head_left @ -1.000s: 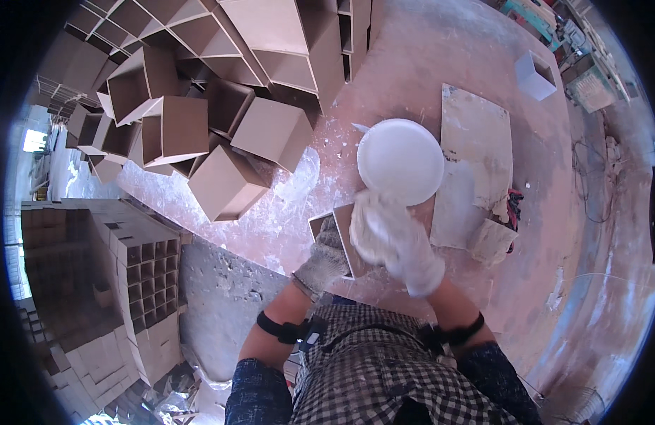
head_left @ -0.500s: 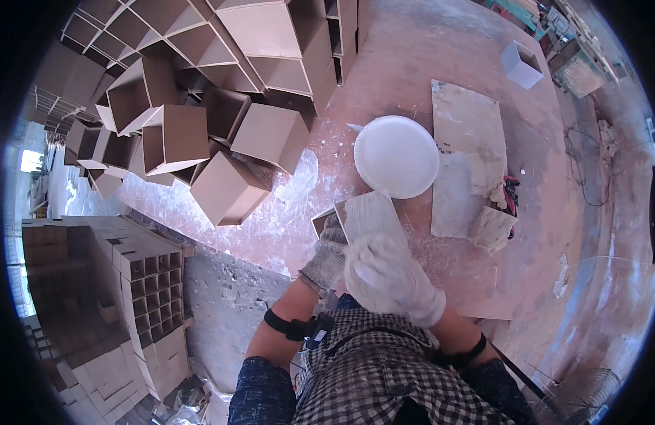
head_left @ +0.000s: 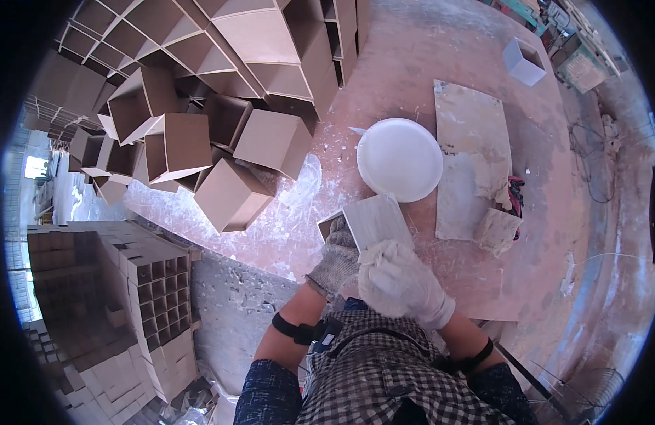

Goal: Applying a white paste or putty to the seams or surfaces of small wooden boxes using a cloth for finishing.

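Your left hand (head_left: 334,265), in a grey knit glove, has its fingers curled into the hollow of a small box (head_left: 377,219), seemingly gripping the wall. Held that way, the box looks braced from within, tilted, its pale streaked face turned up and left free for your other side. Your right hand (head_left: 405,283), in a white glove, lies over the near end of that face; you cannot tell from here whether its fingers pinch a wad or simply press together.

Just beyond your fingers sits a white round tub (head_left: 400,159), probably put there for easy reach, with a stained panel (head_left: 469,156) to its right. All this rests on a broad reddish desk (head_left: 543,163), scuffed and smeared white. Ahead and left of your fingers, brown boxes (head_left: 232,195) lie tumbled before a tall stack of more; nearer, to the left, a pigeonholed stack (head_left: 161,290) stands beside grey, pitted floor (head_left: 235,304).
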### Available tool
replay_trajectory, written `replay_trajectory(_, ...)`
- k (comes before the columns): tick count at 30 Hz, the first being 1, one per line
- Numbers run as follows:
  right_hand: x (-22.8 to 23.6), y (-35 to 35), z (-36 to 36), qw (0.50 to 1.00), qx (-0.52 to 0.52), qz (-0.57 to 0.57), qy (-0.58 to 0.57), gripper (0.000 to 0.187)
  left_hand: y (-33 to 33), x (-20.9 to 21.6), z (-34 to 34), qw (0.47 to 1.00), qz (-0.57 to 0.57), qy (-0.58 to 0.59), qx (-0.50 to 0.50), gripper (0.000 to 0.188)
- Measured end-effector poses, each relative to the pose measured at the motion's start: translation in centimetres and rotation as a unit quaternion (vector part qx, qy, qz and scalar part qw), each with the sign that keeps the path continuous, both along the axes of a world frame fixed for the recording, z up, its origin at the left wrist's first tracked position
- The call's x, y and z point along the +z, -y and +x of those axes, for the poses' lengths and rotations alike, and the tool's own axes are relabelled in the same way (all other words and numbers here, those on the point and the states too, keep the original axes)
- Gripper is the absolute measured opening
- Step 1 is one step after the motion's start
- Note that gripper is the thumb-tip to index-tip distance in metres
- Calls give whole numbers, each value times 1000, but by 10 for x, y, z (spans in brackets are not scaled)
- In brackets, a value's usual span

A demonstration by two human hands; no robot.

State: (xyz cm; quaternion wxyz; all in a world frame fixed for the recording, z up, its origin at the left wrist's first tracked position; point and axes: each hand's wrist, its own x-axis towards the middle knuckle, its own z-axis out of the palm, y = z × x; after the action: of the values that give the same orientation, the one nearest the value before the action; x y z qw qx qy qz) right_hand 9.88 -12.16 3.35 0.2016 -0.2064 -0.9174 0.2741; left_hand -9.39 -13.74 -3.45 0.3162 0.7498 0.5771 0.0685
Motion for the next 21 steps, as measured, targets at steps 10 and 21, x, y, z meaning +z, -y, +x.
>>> replay_trajectory(10, -26, -62, -2, 989, -46, 34, -138, 34, 4, -54, -6, 975, 99, 198, 26, 45)
replay_trajectory(21, 60, 28, 49, 929, -284, -200, -128, 35, 3, -21, -34, 977, 176, -32, -114, 49)
